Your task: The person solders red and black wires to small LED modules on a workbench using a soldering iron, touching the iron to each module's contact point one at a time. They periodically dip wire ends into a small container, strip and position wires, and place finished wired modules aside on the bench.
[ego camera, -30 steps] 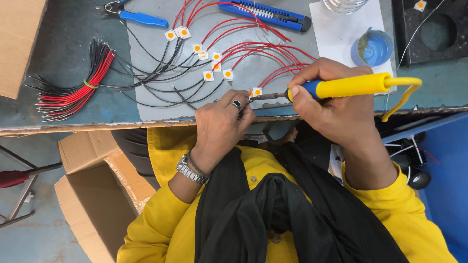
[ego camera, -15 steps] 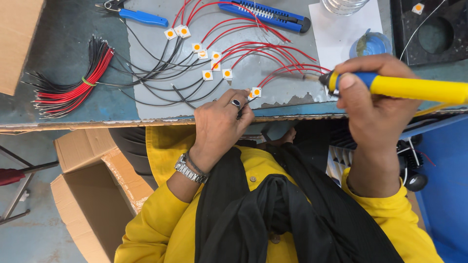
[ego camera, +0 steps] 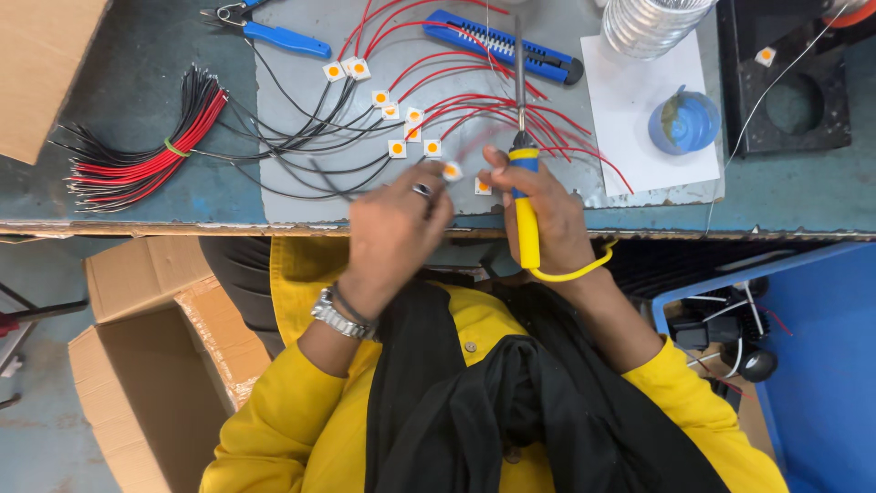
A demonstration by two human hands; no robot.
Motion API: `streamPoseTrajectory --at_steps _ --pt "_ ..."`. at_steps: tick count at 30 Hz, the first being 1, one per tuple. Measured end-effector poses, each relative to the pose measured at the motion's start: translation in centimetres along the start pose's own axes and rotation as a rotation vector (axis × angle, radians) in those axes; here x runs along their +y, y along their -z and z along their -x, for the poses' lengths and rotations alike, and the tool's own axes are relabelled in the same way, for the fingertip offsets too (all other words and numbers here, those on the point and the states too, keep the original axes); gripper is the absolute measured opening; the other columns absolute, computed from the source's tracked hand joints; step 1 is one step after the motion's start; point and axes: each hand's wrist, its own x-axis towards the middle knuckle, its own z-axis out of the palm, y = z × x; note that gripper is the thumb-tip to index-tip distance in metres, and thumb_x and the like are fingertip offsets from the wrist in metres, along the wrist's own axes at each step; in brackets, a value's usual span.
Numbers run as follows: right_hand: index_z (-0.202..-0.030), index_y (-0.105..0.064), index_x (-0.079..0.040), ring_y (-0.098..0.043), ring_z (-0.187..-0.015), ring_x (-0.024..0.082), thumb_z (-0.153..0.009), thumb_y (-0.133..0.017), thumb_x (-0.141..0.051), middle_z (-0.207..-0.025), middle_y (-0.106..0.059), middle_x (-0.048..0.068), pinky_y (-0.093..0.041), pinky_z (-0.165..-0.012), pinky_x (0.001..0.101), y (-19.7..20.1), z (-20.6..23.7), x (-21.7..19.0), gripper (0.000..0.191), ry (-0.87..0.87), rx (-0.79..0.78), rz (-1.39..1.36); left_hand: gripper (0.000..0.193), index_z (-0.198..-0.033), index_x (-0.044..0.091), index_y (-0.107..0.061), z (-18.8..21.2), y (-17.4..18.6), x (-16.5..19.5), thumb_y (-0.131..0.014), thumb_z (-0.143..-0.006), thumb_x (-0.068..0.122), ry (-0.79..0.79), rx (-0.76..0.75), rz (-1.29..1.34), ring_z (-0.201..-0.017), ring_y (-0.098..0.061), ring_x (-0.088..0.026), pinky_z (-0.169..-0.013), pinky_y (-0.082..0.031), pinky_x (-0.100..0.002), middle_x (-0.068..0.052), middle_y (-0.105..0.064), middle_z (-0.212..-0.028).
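At bench edge: right hand [ego camera: 547,210] fist-gripped on soldering iron [ego camera: 523,196]; left hand [ego camera: 397,228] pinching small LED chip [ego camera: 452,171]

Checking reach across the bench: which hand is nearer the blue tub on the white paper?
Right. The right hand, holding the soldering iron, sits just left of and below the blue tub; the left hand lies farther left.

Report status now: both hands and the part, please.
Right hand grips yellow soldering iron, tip pointing away. Left hand at small LED chip, blurred. Wired LED chips crowd the grey mat.
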Motion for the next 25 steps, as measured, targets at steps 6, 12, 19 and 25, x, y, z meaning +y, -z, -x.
streamPoseTrajectory --at_steps 6,12,19,25 --pt "-0.132 -0.045 -0.004 -0.072 -0.121 0.034 -0.097 -0.046 0.02 -0.143 -0.06 0.025 -0.062 -0.096 0.0369 -0.3 0.3 0.8 0.043 0.038 0.022 -0.109 0.024 -0.117 0.0 -0.068 -0.6 1.4 -1.0 -0.075 -0.093 0.003 0.112 0.06 0.29 -0.08 -0.069 -0.028 -0.065 -0.055 -0.036 -0.013 -0.07 -0.11" --pt "-0.134 -0.037 -0.006 -0.072 -0.122 0.036 -0.097 -0.046 0.022 -0.149 -0.053 0.027 -0.059 -0.107 0.0415 -0.3 0.8 1.0 0.048 0.046 0.162 -0.154 0.028 -0.12 0.003 -0.066 -0.8 1.6 -0.5 -0.069 -0.092 -0.002 -0.104 0.23 0.096 -0.096 -0.066 -0.035 -0.082 -0.056 -0.044 -0.016 -0.064 -0.113" --pt "-0.133 -0.038 -0.006 -0.072 -0.123 0.035 -0.096 -0.046 0.022 -0.147 -0.055 0.027 -0.06 -0.105 0.0393 -0.7 1.4 0.9 0.047 0.02 0.183 -0.195 0.029 -0.122 0.004 -0.073 -0.4 0.5 -0.3 -0.079 -0.094 0.006 -0.06 0.003 0.197 -0.066 -0.061 -0.026 -0.063 -0.05 -0.039 -0.008 -0.063 -0.077" --pt "-0.144 -0.041 -0.008 -0.071 -0.121 0.033 -0.11 -0.045 0.008 -0.14 -0.061 0.024 -0.062 -0.102 0.0411 0.3 3.7 2.1 0.038 -0.06 0.265 -0.302 0.014 -0.107 0.009 -0.072 -0.4 1.0 -0.5 -0.075 -0.094 0.007 -0.153 0.014 0.212 -0.084 -0.07 -0.025 -0.075 -0.054 -0.037 -0.006 -0.074 -0.095"
